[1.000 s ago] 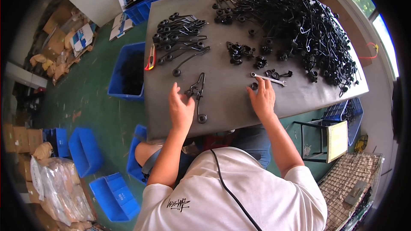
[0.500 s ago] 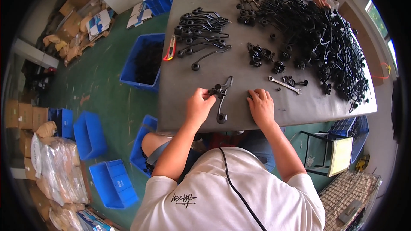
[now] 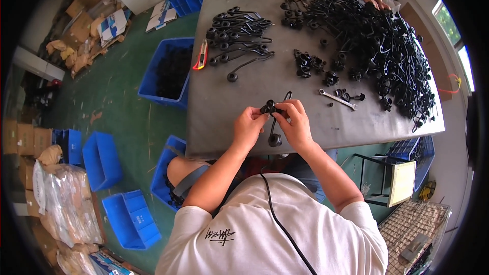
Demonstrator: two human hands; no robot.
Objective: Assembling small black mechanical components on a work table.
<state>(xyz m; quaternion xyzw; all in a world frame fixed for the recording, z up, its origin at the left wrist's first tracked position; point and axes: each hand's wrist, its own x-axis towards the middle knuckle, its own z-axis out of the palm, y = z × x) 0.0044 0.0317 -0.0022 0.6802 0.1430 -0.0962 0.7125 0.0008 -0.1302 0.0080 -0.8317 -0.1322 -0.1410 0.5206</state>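
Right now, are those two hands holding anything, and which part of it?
Yes, a black bent-rod piece. The left hand and right hand pinch it at the chunky fitting partway along; the exact contact spots are partly hidden.

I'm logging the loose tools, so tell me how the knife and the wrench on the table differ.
Colour: the knife is mostly red, with some yellow; the wrench is silvery.
Pose: the knife points almost straight away from the person; the wrench slants across.
Place: the knife lies by the table's left edge; the wrench lies further right.
Both lie flat on the grey table, unheld.
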